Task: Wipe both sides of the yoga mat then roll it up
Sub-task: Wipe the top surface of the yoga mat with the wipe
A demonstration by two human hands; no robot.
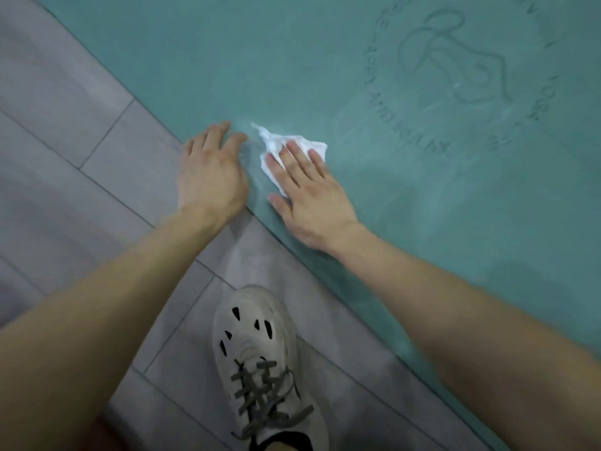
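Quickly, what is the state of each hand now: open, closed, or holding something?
Left hand: open, resting on the mat edge.
Right hand: open, flat fingers pressing the white wipe onto the mat.

Matt teal foam-like yoga mat [292, 60], crumpled white paper-like wipe [279, 141], grey wood-grain floor [65, 109], perforated off-white shoe [260, 353]

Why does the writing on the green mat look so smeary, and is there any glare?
Head view: slight blur softens the printed logo on the yoga mat and the right hand pressing the white tissue; light is soft and even, shadows faint, no harsh glare.
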